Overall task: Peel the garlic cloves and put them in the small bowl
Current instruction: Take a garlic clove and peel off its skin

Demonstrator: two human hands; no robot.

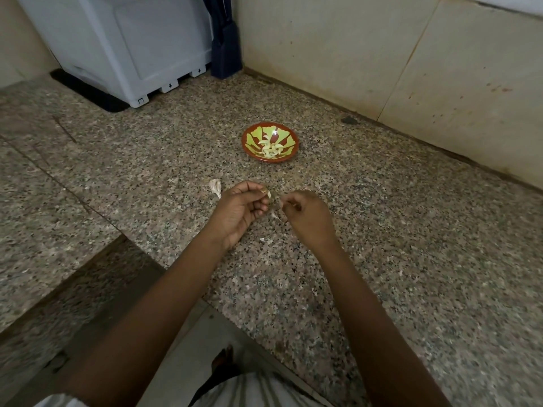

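Observation:
A small red bowl (291,136) with a green pattern sits on the speckled granite counter (382,245); several peeled garlic cloves (271,148) lie inside it. Nearer me, my left hand (241,210) pinches a pale garlic clove (268,195) between thumb and fingertips. My right hand (305,215) is just to its right, fingers curled, pinching a thin strip of garlic skin (276,214) that hangs below it. The remaining piece of the garlic bulb (216,186) lies on the counter left of my left hand.
Bits of peel (262,240) are scattered on the counter around my hands. A white appliance (132,45) on a black mat stands at the back left, a dark holder (226,51) in the corner. Tiled wall (411,69) runs along the right. The counter edge drops off at the lower left.

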